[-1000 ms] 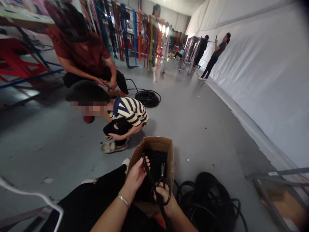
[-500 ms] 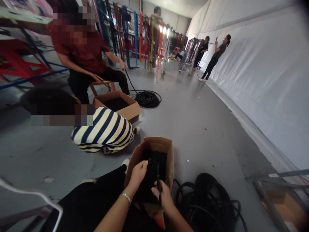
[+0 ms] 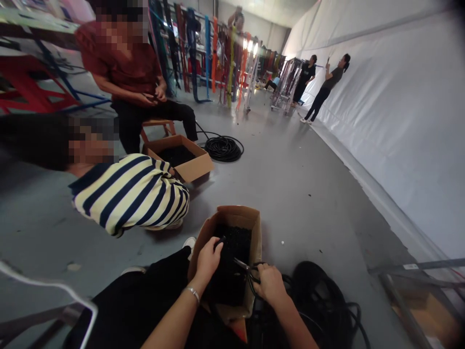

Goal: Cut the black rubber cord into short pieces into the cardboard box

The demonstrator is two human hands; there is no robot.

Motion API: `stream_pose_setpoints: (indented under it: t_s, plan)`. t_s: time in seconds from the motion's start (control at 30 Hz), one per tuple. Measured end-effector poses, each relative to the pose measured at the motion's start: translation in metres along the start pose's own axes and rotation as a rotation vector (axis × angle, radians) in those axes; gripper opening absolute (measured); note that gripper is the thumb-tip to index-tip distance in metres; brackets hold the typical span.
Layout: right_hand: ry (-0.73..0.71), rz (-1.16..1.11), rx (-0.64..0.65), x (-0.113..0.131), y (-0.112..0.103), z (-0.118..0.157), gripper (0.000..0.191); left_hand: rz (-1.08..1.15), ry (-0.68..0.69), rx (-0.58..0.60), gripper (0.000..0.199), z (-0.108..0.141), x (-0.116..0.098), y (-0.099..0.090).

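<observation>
Black rubber tubing (image 3: 220,241) is pinched by the left hand (image 3: 208,259) over the open brown cardboard box (image 3: 254,228) while the right hand (image 3: 271,283) grips small metal scissors (image 3: 244,268), blades seemingly parted, so the cutting step looks in hand and calls next for closing them across the tube.

Floor (image 3: 308,189): grey and smooth, it carries everything you see around you.
Near box (image 3: 238,215): a brown cardboard box stands on the floor right in front of you, full of black pieces.
Loose cable (image 3: 323,295): a black tangle lies just right of that box.
Far box (image 3: 189,162): an open cardboard box sits further off to your left.
Coil (image 3: 222,148): a neat black cable coil lies just beside the far box.
Racks (image 3: 286,80): metal racks stand at the far end.
</observation>
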State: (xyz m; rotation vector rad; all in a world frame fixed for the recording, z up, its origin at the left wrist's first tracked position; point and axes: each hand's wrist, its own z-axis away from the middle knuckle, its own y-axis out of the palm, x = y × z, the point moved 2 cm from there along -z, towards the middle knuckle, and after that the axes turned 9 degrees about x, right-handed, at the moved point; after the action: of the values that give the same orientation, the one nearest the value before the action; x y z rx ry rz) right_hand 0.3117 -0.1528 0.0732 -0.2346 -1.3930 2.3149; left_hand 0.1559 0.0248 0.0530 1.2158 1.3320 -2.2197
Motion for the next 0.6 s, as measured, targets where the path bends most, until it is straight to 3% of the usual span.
stream_pose_setpoints:
  t_s: [0.17, 0.3, 0.6]
  plan:
    - [-0.009, 0.062, 0.051, -0.001, -0.022, 0.005, 0.028, -0.22, 0.0, -0.068, 0.026, 0.002, -0.008, -0.015]
    - [-0.021, 0.049, 0.017, -0.002, -0.031, 0.008, 0.023, -0.371, -0.053, -0.114, 0.033, 0.004, -0.013, -0.027]
    - [-0.115, 0.071, -0.028, 0.001, -0.044, 0.013, 0.024, -0.313, -0.062, 0.05, 0.033, 0.009, -0.023, -0.025]
